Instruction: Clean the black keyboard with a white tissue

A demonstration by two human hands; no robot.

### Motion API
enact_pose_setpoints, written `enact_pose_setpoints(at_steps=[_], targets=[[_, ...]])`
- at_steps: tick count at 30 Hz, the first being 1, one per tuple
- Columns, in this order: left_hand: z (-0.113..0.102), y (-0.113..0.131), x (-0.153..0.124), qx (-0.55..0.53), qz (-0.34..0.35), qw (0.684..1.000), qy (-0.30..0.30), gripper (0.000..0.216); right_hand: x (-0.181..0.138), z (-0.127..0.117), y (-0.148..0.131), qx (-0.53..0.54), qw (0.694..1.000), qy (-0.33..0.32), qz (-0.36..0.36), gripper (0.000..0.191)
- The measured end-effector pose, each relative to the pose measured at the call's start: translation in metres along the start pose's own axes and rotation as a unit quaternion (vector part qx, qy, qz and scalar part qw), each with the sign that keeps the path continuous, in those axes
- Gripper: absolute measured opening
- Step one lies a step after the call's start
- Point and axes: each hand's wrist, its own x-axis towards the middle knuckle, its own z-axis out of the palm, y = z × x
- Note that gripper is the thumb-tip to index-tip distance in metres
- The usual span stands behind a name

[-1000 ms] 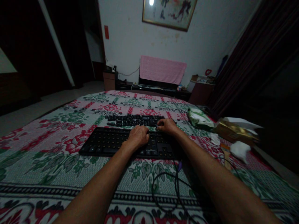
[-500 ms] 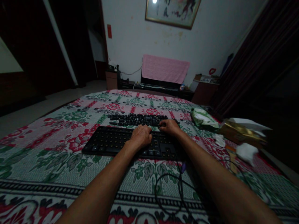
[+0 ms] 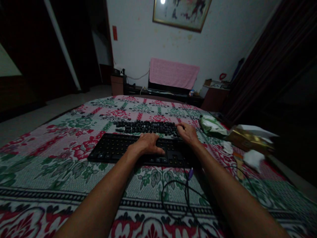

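A black keyboard (image 3: 111,150) lies on a flowered bedspread (image 3: 61,155), with many key sockets bare. Behind it lies a row of loose black keycaps (image 3: 146,127). My left hand (image 3: 147,145) rests on the right half of the keyboard, its fingers stretched flat toward the right and holding nothing. My right hand (image 3: 187,132) is at the right end of the keycap row. Its fingers are curled down onto the caps, and what they pinch is hidden in the dim light.
The keyboard's black cable (image 3: 178,195) loops on the bedspread between my forearms. A green and white packet (image 3: 211,125), a gold box (image 3: 247,140) and a white wad (image 3: 252,158) lie to the right. Beyond the bed stands a low cabinet with a pink cloth (image 3: 173,72).
My left hand went from a loose fist to fingers laid flat on the keyboard. My right hand slid right along the keycap row.
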Motion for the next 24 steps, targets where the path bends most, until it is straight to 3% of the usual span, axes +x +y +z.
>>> enact_pose_setpoints(at_steps=[4, 8, 11, 18, 24], targets=[[-0.006, -0.005, -0.011, 0.012, -0.008, 0.997, -0.072, 0.11, -0.012, -0.01, 0.006, 0.077, 0.995, 0.022, 0.056, 0.033], [-0.01, -0.008, -0.023, 0.029, -0.02, 0.994, -0.106, 0.119, -0.019, -0.012, 0.009, 0.222, 0.968, 0.057, 0.103, 0.038], [-0.008, -0.01, -0.028, 0.044, -0.021, 0.992, -0.117, 0.127, -0.025, -0.016, 0.006, 0.249, 0.96, 0.076, 0.104, 0.039], [0.003, -0.012, -0.027, 0.054, -0.002, 0.997, -0.058, 0.12, -0.038, -0.026, 0.002, 0.189, 0.972, 0.1, 0.096, 0.046], [0.004, 0.0, -0.019, 0.048, 0.01, 0.998, -0.029, 0.116, -0.033, -0.016, 0.012, 0.345, 0.919, 0.108, 0.156, 0.045]])
